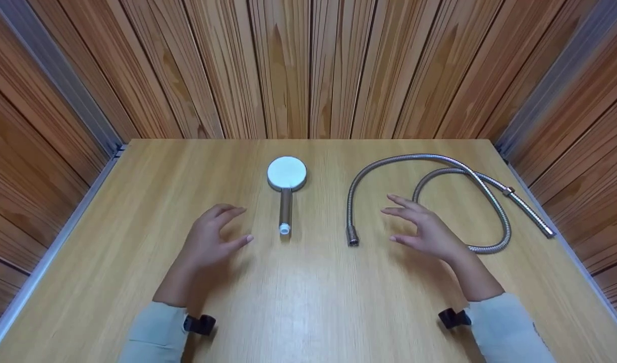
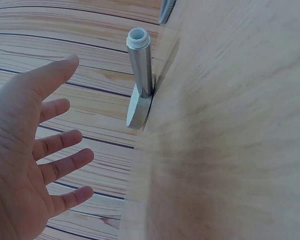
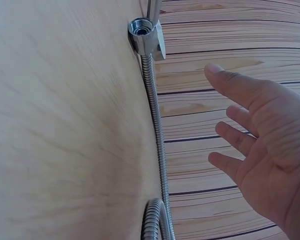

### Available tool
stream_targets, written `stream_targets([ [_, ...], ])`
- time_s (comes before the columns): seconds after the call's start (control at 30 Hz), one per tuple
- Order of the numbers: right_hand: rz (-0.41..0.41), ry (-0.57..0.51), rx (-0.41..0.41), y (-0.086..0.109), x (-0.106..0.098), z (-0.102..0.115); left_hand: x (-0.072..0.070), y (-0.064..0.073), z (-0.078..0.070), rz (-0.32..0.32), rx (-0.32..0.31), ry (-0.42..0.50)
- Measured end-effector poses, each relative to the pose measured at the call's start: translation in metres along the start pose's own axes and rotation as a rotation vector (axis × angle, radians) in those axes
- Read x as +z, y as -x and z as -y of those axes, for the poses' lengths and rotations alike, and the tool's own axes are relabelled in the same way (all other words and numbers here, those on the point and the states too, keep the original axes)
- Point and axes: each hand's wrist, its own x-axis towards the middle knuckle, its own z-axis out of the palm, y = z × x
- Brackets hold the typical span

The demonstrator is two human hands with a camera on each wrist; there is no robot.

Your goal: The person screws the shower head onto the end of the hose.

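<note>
A shower head (image 1: 286, 174) with a white round face and a metallic handle lies on the table, its white threaded end (image 2: 138, 38) toward the person. To its left hovers the left hand (image 1: 215, 239), fingers spread and holding nothing. On the right, a coiled metal shower hose (image 1: 500, 222) rests on the tabletop, one threaded connector (image 3: 142, 31) facing the person near the middle. Over the near part of the hose's loop is the right hand (image 1: 424, 229), fingers apart and nothing in its grasp. Part of the hose is hidden beneath that hand.
The light wooden table (image 1: 308, 302) ends at a wood-panelled wall (image 1: 288, 70) behind. More panelling with metal edge strips stands left and right. Black wrist devices (image 1: 201, 325) are strapped at both sleeves. The hose's other end lies near the table's right edge.
</note>
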Motion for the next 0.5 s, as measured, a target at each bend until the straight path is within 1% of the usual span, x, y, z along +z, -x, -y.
stream_targets([
  [0.1, 0.009, -0.021, 0.004, -0.003, 0.002, 0.0, 0.001, -0.004, 0.0, 0.012, -0.029, 0.035],
  [0.3, 0.029, -0.052, 0.002, -0.008, 0.008, -0.002, 0.005, -0.013, 0.0, 0.037, -0.108, 0.143],
  [0.5, 0.045, -0.141, 0.008, -0.014, 0.012, -0.004, 0.012, -0.022, 0.003, 0.057, -0.155, 0.273],
])
